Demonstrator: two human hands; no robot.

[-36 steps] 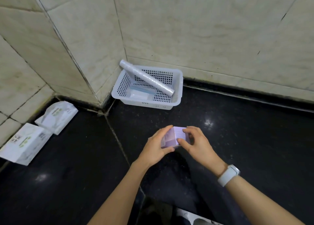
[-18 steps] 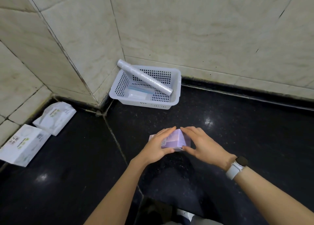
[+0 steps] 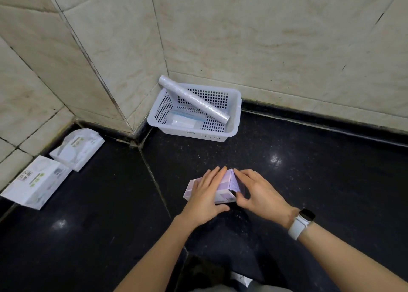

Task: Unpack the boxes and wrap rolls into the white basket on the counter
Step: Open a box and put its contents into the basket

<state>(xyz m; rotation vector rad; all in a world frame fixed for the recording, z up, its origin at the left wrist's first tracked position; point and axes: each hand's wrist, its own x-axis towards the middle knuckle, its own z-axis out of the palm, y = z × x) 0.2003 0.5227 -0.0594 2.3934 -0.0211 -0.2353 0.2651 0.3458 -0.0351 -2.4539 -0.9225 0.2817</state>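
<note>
A small lilac box lies on the black counter in front of me. My left hand lies flat over its top and left side, holding it down. My right hand grips its right end, fingers on the end flap. The white perforated basket stands in the tiled corner behind. A wrap roll leans diagonally across the basket, its upper end sticking out over the back left rim. A flat clear packet lies on the basket floor.
Two white boxes with green print lie on the counter at the far left, one near the wall and one closer to the edge. Tiled walls close the counter at the back and left. A white watch sits on my right wrist.
The lilac box went from held up between both hands to lying on its side on the counter. My left hand flattened over it and my right hand shifted to its right end.
</note>
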